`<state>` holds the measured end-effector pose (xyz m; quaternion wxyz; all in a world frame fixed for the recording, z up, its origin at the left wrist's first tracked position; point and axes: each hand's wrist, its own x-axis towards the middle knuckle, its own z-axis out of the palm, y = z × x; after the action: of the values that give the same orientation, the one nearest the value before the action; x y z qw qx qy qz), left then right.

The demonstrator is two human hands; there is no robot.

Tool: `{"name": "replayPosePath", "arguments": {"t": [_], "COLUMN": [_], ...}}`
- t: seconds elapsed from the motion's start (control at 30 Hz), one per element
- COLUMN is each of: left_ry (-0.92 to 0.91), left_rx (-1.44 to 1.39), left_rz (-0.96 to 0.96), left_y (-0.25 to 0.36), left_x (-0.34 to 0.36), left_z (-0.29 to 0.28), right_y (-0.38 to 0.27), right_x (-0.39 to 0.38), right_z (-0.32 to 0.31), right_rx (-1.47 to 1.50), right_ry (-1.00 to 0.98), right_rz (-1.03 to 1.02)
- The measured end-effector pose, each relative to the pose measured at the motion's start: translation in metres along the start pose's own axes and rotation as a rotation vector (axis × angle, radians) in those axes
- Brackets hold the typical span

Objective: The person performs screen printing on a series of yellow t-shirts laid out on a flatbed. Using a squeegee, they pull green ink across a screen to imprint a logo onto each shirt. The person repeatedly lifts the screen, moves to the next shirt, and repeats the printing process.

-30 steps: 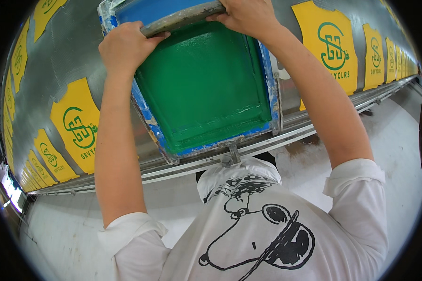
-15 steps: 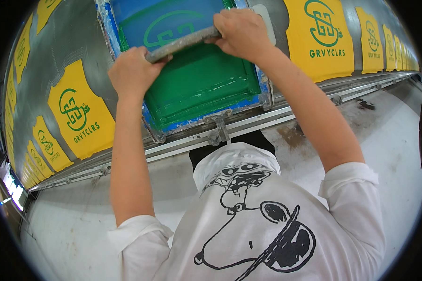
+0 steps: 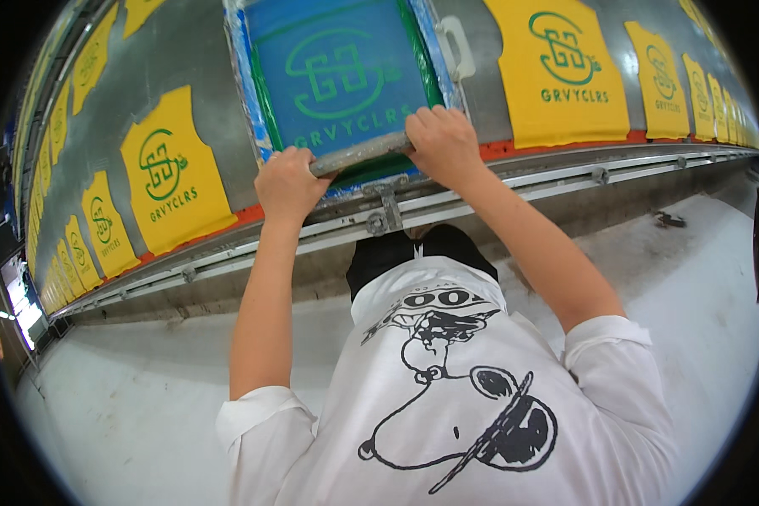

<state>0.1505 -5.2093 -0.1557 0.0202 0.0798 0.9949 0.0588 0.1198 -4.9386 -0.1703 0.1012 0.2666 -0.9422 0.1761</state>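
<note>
A blue-meshed printing screen (image 3: pixel 266 80) lies on the grey table, its frame streaked with blue and green. Green lettering and a round emblem show in the mesh. Across its near end rests a squeegee (image 3: pixel 367 154), a long greyish bar. My left hand (image 3: pixel 291 184) is closed round the bar's left end, and my right hand (image 3: pixel 444 148) grips its right end. A strip of green ink shows just below the bar; the squeegee's lower edge is hidden.
Yellow shirt-shaped fabric pieces with green prints lie along the table, including one piece (image 3: pixel 177 173) at left and another (image 3: pixel 561 72) at right. A metal rail (image 3: pixel 514 187) with a clamp (image 3: pixel 385 209) runs along the near edge. A white handle (image 3: pixel 455 49) sticks out beside the screen.
Both hands have drawn the squeegee toward me, to the screen's near end. Mesh that was covered in green ink now shows blue with the green design. The view has shifted too.
</note>
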Motion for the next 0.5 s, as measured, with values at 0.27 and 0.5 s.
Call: {"name": "replayPosePath", "arguments": {"t": [0.27,0.5], "left_ry": [0.241,0.053], "left_rx": [-0.125,-0.051], "left_rz": [0.157,0.15], "left_y": [0.008,-0.004], "left_x": [-0.028,-0.02], "left_z": [-0.016,-0.004], "right_y": [-0.008,-0.006], "right_x": [-0.019,-0.023], "right_z": [-0.031,-0.012], "right_rx": [0.052,0.083], "right_ry": [0.061,-0.034], "right_rz": [-0.034,-0.015]}}
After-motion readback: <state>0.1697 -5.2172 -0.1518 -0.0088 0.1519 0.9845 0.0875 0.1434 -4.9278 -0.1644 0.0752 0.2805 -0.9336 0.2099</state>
